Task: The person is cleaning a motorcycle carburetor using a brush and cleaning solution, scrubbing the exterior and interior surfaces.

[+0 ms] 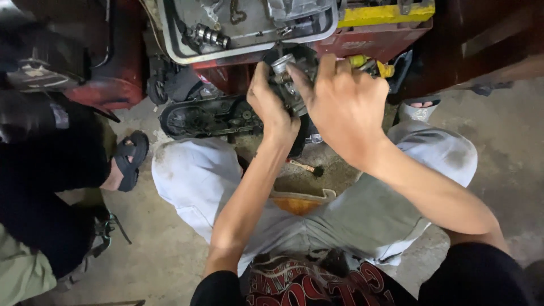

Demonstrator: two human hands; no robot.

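Both hands [309, 99] clasped around metal carburetor [286, 79].

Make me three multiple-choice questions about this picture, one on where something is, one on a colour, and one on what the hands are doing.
1. Where does the small brush lie?
A. on the floor between the person's knees
B. in the grey tray
C. on the sandal

2. What colour is the sandal at the left?
A. white
B. black
C. yellow

3. What are the two hands doing?
A. resting flat on the knees
B. both closed around one small metal part
C. each holding a different tool

Answers:
1. A, the brush lies on the concrete below the hands, between the light trouser legs.
2. B, its straps and sole are black.
3. B, the left hand and right hand meet around the metal part, in front of the grey tray.
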